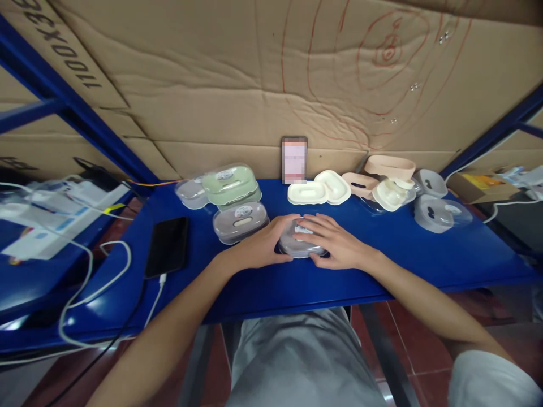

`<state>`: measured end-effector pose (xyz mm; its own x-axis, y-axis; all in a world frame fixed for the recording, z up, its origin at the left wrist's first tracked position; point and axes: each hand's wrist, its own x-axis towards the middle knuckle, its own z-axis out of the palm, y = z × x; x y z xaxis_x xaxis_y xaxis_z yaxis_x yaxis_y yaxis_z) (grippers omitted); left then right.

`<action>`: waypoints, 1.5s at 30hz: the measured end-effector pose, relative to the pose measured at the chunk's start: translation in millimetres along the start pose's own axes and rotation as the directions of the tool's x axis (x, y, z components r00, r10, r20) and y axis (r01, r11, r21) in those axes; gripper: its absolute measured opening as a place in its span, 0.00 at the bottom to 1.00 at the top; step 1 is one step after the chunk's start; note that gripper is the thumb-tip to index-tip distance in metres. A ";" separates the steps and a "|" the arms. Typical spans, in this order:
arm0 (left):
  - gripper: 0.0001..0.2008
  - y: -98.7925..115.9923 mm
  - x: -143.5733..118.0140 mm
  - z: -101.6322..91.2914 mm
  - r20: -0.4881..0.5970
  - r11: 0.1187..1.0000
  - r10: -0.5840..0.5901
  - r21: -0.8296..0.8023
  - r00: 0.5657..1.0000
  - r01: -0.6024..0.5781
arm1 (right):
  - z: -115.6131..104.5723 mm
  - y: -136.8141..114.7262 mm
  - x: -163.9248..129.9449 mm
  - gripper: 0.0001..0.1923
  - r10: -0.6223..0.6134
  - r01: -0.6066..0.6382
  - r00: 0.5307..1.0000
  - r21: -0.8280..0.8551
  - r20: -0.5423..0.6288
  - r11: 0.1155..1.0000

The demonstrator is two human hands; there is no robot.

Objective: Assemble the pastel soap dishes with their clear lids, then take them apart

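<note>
A small grey oval box with a clear lid [299, 246] lies on the blue table [382, 265] in front of me. My left hand [265, 242] cups its left side, fingers curled around the rim. My right hand [335, 242] lies flat across the lid and its right side. Both hands press on the same box. Just left of it stands another closed grey box [240, 221].
Green boxes [230, 182] are stacked at the back left beside a clear lid [190, 192]. White [318, 189], pink [390, 167] and grey box parts [439, 213] lie at the back right. A black phone [167, 246] with white cable [97, 282] lies left; another phone [294, 159] leans on cardboard.
</note>
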<state>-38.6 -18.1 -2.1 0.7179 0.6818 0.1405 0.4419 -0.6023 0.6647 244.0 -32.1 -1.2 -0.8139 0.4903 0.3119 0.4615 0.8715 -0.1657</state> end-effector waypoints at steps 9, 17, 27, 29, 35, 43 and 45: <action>0.50 0.9 -0.4 -0.7 -0.006 1.000 -0.001 -0.025 1.000 0.001 | 0.0 2.1 -0.2 0.31 0.044 -0.046 0.999 0.060 0.028 0.997; 0.53 3.1 1.4 6.2 -0.021 1.000 -0.008 0.002 1.000 0.008 | 6.7 3.4 2.7 0.34 0.057 -0.056 0.998 -0.064 0.026 0.996; 0.51 5.6 2.4 4.2 -0.014 0.999 -0.048 0.020 0.999 0.048 | 13.4 15.0 -4.1 0.35 0.093 -0.081 0.993 0.153 -0.070 0.985; 0.51 6.1 2.0 3.9 -0.017 0.999 -0.034 0.024 0.999 0.035 | 11.7 10.9 -4.1 0.33 0.082 -0.077 0.995 0.095 -0.054 0.992; 0.51 3.3 1.5 5.8 -0.030 1.000 -0.027 0.009 0.999 0.027 | 9.5 3.6 -1.6 0.33 0.087 -0.085 0.996 0.061 -0.030 0.995; 0.50 19.8 -1.1 -4.2 -0.064 0.989 -0.120 0.074 0.991 0.125 | -2.9 14.0 -5.8 0.36 0.170 -0.106 0.970 0.327 -0.173 0.939; 0.49 28.2 -13.5 -14.0 -0.163 0.980 -0.144 0.114 0.976 0.164 | -6.5 20.0 -8.0 0.34 0.254 -0.151 0.934 0.369 -0.250 0.917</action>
<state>-43.4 -38.5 25.0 0.5494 0.8200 0.1605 0.6118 -0.5257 0.5910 262.0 -18.6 -0.9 -0.5546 0.6775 0.4832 0.4159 0.7286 -0.5442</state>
